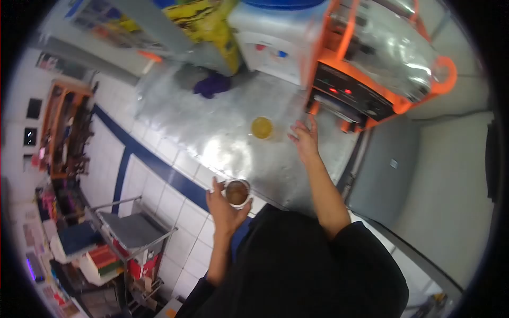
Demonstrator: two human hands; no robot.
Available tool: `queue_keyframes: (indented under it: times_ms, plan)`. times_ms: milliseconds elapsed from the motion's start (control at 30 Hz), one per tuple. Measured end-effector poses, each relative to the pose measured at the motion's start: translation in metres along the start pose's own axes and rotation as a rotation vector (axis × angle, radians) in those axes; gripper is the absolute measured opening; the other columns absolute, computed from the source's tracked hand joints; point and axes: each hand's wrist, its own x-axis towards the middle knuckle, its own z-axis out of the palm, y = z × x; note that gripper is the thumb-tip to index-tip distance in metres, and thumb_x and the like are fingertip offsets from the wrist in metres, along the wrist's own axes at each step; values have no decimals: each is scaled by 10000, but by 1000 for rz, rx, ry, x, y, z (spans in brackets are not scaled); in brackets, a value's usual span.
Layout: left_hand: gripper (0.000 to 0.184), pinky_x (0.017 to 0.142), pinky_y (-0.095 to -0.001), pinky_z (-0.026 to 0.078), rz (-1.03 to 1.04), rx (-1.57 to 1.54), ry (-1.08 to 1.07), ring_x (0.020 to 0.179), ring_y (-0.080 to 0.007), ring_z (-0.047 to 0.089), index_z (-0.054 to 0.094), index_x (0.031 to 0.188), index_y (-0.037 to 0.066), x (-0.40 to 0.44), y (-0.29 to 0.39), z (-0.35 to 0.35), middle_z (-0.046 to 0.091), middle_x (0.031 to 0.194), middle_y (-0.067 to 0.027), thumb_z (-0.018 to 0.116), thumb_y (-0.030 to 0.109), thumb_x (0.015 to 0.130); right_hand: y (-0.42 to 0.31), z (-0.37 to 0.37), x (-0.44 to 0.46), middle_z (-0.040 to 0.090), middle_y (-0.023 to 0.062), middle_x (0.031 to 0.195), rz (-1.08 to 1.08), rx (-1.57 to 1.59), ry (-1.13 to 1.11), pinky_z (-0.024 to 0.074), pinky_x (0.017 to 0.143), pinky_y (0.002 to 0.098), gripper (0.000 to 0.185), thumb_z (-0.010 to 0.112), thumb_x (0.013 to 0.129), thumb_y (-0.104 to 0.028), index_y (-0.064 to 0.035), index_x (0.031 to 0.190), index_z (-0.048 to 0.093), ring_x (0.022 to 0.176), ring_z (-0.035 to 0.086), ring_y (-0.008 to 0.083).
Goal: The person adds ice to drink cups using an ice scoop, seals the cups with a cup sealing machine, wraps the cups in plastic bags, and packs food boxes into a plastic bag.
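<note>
My left hand [225,206] holds a white-rimmed cup [237,193] with brown contents, near the front edge of the metal table [212,122]. My right hand [306,139] reaches over the table with its fingers apart and nothing in them. It is just below the front of an orange machine [350,93] that has a dark panel with red lights. A round container with yellow contents [262,127] stands on the table to the left of my right hand.
Behind the table stands a white dispenser [270,53] with red and blue taps. A purple cloth [212,86] lies near a yellow bag [207,24]. On the right is a grey lid-like surface [384,169]. A metal-framed cart [132,230] stands at the lower left.
</note>
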Motion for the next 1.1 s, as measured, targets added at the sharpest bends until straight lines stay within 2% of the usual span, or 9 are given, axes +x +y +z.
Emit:
queue_keyframes:
  times_ms: [33, 133, 300, 433, 633, 767, 967, 1033, 1100]
  plan:
    - [1204, 1055, -483, 369, 17, 8, -27, 1151, -374, 528, 198, 1500, -123, 5, 6, -5, 592, 1204, -202, 898, 308, 620, -23, -12, -7, 493, 156, 1405, -27, -19, 38, 508, 947, 470, 858, 629, 895, 17, -329, 1554, 203, 1214, 558, 291]
    - [1207, 1135, -562, 267, 117, -12, -121, 1143, -339, 583, 165, 1516, -105, 26, 30, -19, 612, 1200, -196, 866, 362, 652, -73, -34, -28, 530, 120, 1345, -133, 352, -141, 449, 1030, 497, 690, 587, 903, 31, -310, 1441, 322, 1261, 533, 293]
    - [1226, 1134, -596, 262, 347, -35, -186, 1115, -365, 595, 141, 1534, -83, 65, 77, -36, 622, 1166, -210, 844, 409, 659, -68, -60, -43, 548, 123, 1354, -96, 349, -289, 464, 1031, 476, 468, 573, 936, -20, -300, 1300, 489, 1261, 550, 288]
    - [1263, 1031, -536, 361, 513, -212, -182, 1061, -380, 595, 134, 1545, -72, 95, 128, -37, 625, 1129, -200, 851, 415, 626, -38, -84, -90, 518, 121, 1409, 116, 264, -331, 497, 1016, 507, 415, 571, 930, -2, -155, 1309, 502, 1278, 533, 308]
    - [1269, 946, -445, 473, 585, -462, -170, 1072, -364, 608, 90, 1546, -80, 128, 201, -4, 595, 1201, -278, 867, 390, 660, -10, -120, -124, 512, 113, 1461, 267, 209, -560, 497, 1034, 468, 478, 588, 940, -28, -134, 1406, 560, 1314, 519, 266]
    - [1209, 978, -518, 379, 573, -444, -104, 1083, -391, 586, 157, 1547, -57, 134, 235, 34, 603, 1177, -226, 851, 370, 654, -27, -122, -123, 497, 108, 1478, 200, -28, -554, 480, 1048, 437, 523, 618, 941, -71, -131, 1451, 521, 1301, 520, 246]
    - [1187, 1022, -558, 335, 633, -170, -140, 1147, -395, 550, 163, 1568, -9, 150, 220, 122, 599, 1202, -233, 824, 414, 677, -17, -152, -145, 453, 138, 1485, 239, -567, -569, 470, 1025, 366, 772, 677, 928, -128, -146, 1590, 281, 1220, 540, 215]
    - [1187, 1028, -557, 332, 658, -121, -137, 1160, -394, 541, 177, 1566, -9, 151, 215, 132, 595, 1219, -238, 820, 439, 675, -23, -157, -160, 433, 238, 1484, 211, -625, -556, 466, 1019, 380, 841, 714, 923, -290, -196, 1606, 231, 1244, 536, 248]
    - [1187, 1035, -556, 328, 674, -80, -132, 1173, -393, 532, 190, 1565, -8, 152, 210, 139, 590, 1236, -243, 817, 464, 673, -42, -155, -176, 435, 233, 1485, 220, -723, -544, 474, 1009, 386, 841, 719, 921, -309, -189, 1602, 241, 1241, 542, 259]
